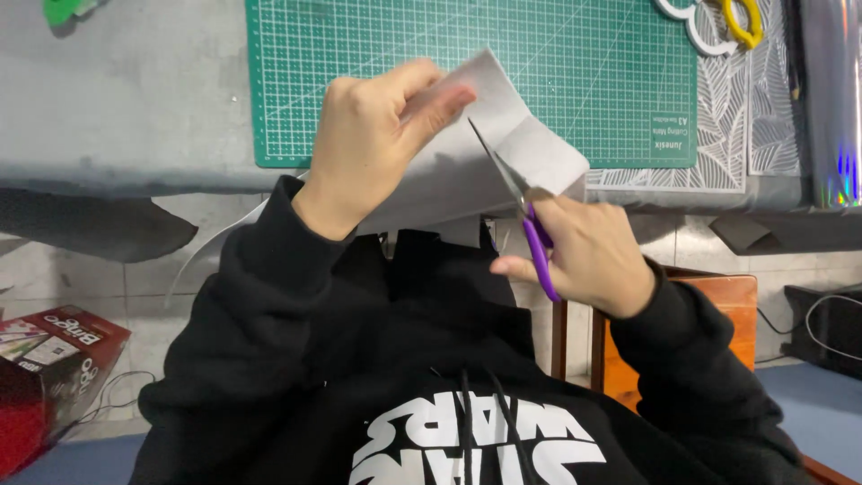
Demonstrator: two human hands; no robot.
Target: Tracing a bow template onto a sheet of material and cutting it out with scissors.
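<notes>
Sleeves: black hooded sweatshirt (404, 377) fills the near edge, both arms raised toward the green gridded cutting mat (575, 81).
Left hand (373, 144): closed in a pinch on the grey sheet of paper (530, 135), thumb on top, holding it up in front of the mat's near edge.
Right hand (588, 256): wrapped around the purple-handled scissors (525, 211), just below the mat, blades partly open and biting into the sheet.
Doing it well: I'd say keep the sheet taut, feed the paper into the blades, and keep the left thumb clear of the tips.
Table (126, 99): grey surface under the mat.
</notes>
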